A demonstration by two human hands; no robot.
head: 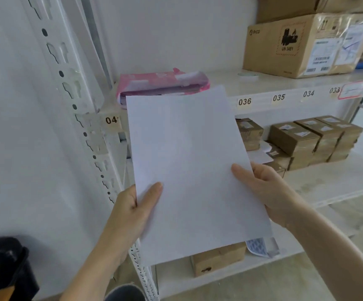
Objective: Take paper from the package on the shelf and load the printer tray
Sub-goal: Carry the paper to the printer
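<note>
A stack of white paper (189, 166) is held up in front of the shelving, tilted slightly. My left hand (133, 211) grips its lower left edge, thumb on top. My right hand (263, 187) grips its right edge, thumb across the sheet. Behind the paper's top edge, the pink paper package (161, 83) lies on the upper shelf (284, 85), its open end facing me. No printer tray is in view.
A white perforated shelf post (83, 118) runs diagonally at left. A large cardboard box (302, 44) stands on the upper shelf at right. Several small brown boxes (306, 140) sit on the middle shelf. Another box (217, 259) lies below. A dark object (4, 268) is at bottom left.
</note>
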